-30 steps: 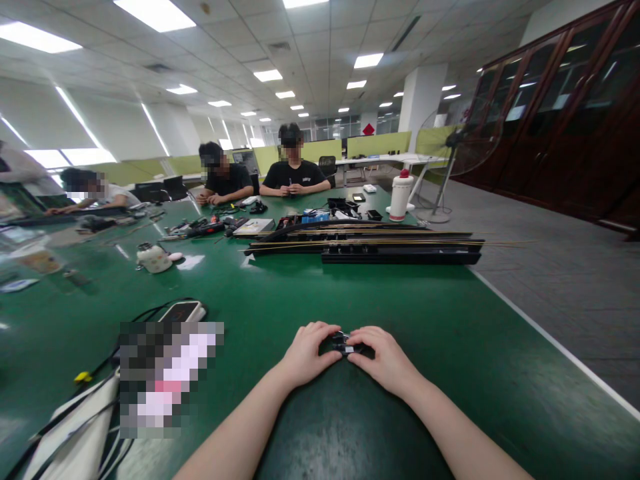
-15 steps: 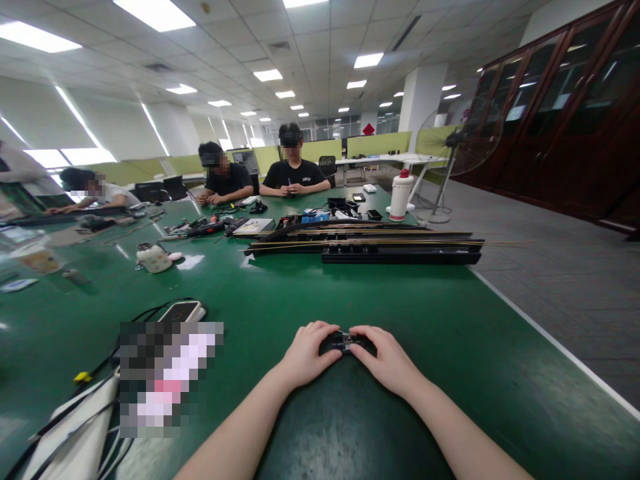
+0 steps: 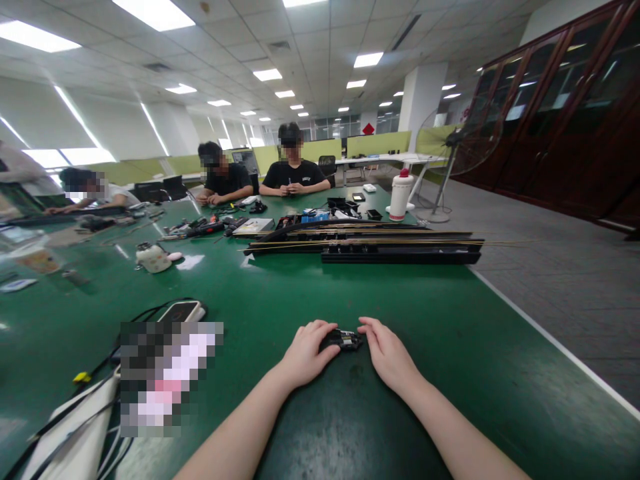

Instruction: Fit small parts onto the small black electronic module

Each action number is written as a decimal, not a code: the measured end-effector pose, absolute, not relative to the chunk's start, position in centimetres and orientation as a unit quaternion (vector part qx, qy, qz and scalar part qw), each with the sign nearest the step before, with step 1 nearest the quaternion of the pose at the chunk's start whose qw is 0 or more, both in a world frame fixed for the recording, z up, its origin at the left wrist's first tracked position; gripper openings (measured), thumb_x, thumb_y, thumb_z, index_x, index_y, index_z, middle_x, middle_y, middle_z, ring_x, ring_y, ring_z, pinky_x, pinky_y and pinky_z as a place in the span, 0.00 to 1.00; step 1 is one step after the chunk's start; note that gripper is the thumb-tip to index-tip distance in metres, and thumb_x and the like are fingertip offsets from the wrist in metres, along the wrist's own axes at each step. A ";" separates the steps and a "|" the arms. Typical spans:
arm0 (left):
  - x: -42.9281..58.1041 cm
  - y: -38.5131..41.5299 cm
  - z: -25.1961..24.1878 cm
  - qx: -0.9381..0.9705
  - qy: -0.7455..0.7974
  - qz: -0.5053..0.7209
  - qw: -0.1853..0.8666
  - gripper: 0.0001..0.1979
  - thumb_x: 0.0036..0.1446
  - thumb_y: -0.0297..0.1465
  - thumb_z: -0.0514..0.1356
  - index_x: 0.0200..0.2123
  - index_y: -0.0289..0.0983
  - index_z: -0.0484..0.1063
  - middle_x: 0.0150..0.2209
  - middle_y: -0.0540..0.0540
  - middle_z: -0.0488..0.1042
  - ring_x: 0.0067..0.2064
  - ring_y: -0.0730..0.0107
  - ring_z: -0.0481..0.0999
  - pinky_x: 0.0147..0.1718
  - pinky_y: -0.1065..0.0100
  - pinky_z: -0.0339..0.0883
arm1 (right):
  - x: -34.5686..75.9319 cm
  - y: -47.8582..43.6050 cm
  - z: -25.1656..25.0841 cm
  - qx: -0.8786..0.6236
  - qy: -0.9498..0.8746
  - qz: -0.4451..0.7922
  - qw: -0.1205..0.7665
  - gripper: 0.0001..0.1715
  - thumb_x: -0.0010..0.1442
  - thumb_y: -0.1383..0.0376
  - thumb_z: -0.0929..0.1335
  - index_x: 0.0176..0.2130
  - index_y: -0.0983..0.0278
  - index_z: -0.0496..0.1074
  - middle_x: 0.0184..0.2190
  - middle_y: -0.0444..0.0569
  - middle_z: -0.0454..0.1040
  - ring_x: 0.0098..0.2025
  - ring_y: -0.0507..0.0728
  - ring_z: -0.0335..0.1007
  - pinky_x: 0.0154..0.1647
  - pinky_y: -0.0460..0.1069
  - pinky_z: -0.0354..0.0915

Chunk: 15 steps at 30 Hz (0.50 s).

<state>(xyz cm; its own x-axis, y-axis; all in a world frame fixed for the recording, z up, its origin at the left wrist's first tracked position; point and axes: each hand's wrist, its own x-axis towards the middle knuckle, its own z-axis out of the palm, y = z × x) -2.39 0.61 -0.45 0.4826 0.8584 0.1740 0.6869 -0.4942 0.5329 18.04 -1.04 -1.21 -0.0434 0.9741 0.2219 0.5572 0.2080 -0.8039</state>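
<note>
A small black device [image 3: 349,340] with silvery parts showing on its upper side lies on the green table [image 3: 425,300] in front of me. My left hand [image 3: 311,350] is closed on its left end, fingers behind and thumb in front, covering that part. Just to the right of the device is my right hand [image 3: 387,350]. Its fingers are stretched out with a small gap between fingertips and device, and I see nothing held in it. The palm side of this hand is hidden.
Long black strips and thin brass-coloured rods [image 3: 400,245] lie across the table ahead. On the left are a phone [image 3: 183,311], cables and a white box [image 3: 75,427]. A small cup [image 3: 154,259] and a white bottle [image 3: 401,195] stand farther off. Several people sit beyond.
My right hand has let go of the device's right end and shifted slightly right, its fingers straighter. More of the device shows now. My left hand has stayed in place.
</note>
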 end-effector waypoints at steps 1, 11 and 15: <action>-2.4 0.6 -0.4 0.837 0.462 0.214 0.200 0.19 0.58 0.35 0.57 0.53 0.42 0.65 0.49 0.44 0.69 0.50 0.59 0.66 0.50 0.58 0.59 | 18.0 -1.0 -1.3 -0.571 -0.673 0.263 0.390 0.18 0.61 0.64 0.57 0.47 0.60 0.68 0.40 0.50 0.77 0.45 0.58 0.70 0.50 0.55 0.62; -2.3 0.6 -0.3 0.838 0.462 0.214 0.198 0.18 0.59 0.34 0.55 0.52 0.41 0.65 0.49 0.45 0.70 0.51 0.60 0.66 0.50 0.59 0.59 | 18.1 -1.0 -1.3 -0.564 -0.689 0.252 0.379 0.18 0.60 0.67 0.57 0.46 0.62 0.69 0.39 0.51 0.76 0.45 0.58 0.70 0.50 0.55 0.63; -2.3 0.6 -0.1 0.837 0.464 0.210 0.198 0.17 0.60 0.34 0.55 0.52 0.40 0.65 0.48 0.45 0.70 0.50 0.60 0.67 0.50 0.59 0.59 | 18.2 -1.0 -1.4 -0.562 -0.694 0.250 0.375 0.18 0.59 0.68 0.57 0.45 0.62 0.70 0.39 0.51 0.76 0.45 0.58 0.70 0.50 0.55 0.63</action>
